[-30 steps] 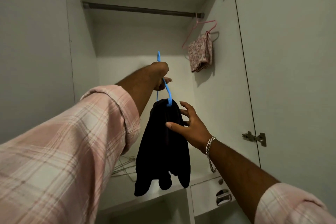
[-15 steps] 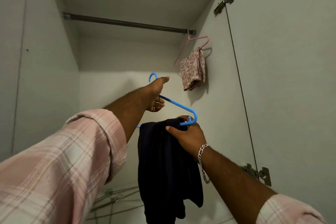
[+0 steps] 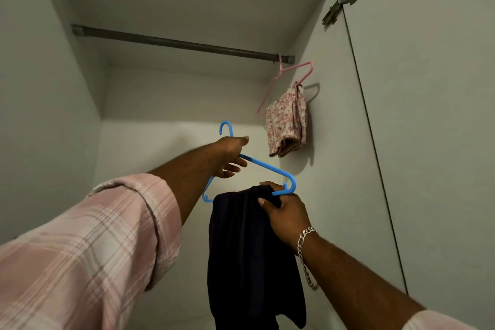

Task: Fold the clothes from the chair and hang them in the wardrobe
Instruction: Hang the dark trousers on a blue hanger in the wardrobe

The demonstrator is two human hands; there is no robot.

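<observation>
Inside the open wardrobe, my left hand [image 3: 230, 155] grips a blue plastic hanger [image 3: 270, 169] just under its hook. A dark folded garment [image 3: 249, 254] hangs over the hanger's lower bar. My right hand [image 3: 286, 211] holds the hanger's right corner and the top of the dark garment. The hanger is well below the grey rail [image 3: 174, 41] that runs across the top of the wardrobe. At the rail's right end hangs a pink hanger [image 3: 292, 72] with a folded floral cloth [image 3: 288, 123].
The wardrobe's left wall [image 3: 45, 104] and open right door [image 3: 428, 128] with a metal hinge [image 3: 340, 5] frame the space. Most of the rail left of the pink hanger is bare.
The hanger has swung from edge-on to broadside and risen a little. My right hand moved from beside the dark garment to gripping the hanger's right corner. The view tilted upward.
</observation>
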